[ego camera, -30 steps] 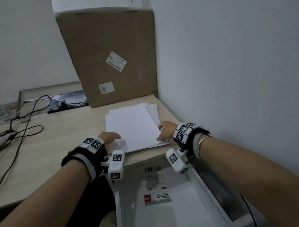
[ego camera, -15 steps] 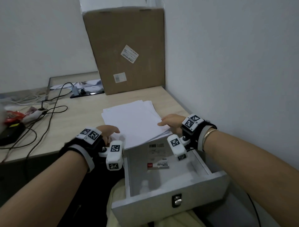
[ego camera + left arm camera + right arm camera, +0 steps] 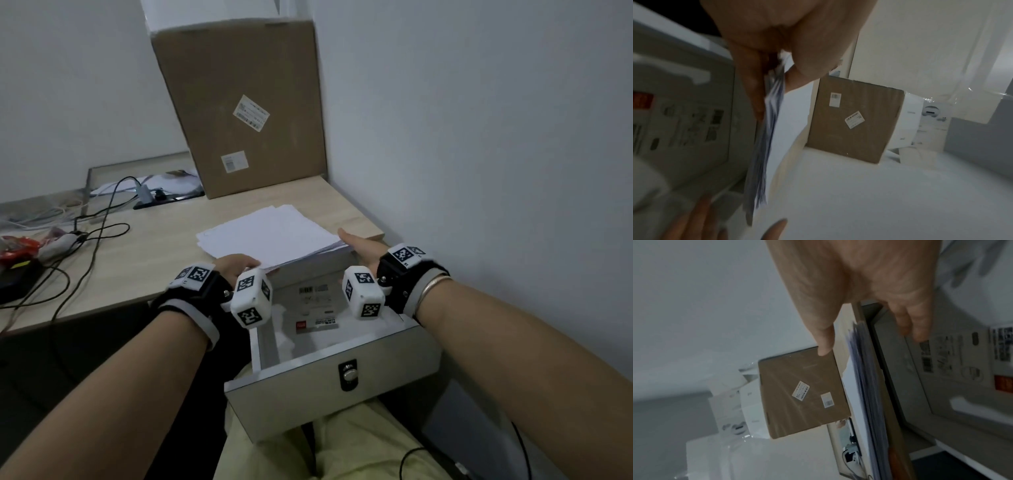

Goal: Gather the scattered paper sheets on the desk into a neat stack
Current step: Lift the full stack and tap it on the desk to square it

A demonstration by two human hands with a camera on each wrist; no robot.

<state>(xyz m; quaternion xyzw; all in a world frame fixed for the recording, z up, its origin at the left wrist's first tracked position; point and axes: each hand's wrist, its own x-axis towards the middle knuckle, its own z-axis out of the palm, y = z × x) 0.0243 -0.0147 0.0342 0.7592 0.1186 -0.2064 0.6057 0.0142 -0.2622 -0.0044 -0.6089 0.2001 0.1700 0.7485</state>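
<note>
Since the earlier frame our hands have drawn the paper stack (image 3: 270, 236) nearer the desk's (image 3: 154, 260) front edge, its near corner now jutting over the open drawer (image 3: 329, 387). From the head view, our left hand (image 3: 236, 269) is half hidden behind its wrist camera; our right hand (image 3: 359, 245) cups the stack's right corner, thumb on top. A cardboard box (image 3: 246, 106) stands beyond, cables (image 3: 92, 240) lie left, and open desk lies between. The left wrist view, blurred, shows fingers (image 3: 752, 91) and thumb pinching uneven sheet edges (image 3: 766, 129). The right wrist view shows the thumb (image 3: 824, 337) above the fanned sheets (image 3: 865, 386), fingers below.
</note>
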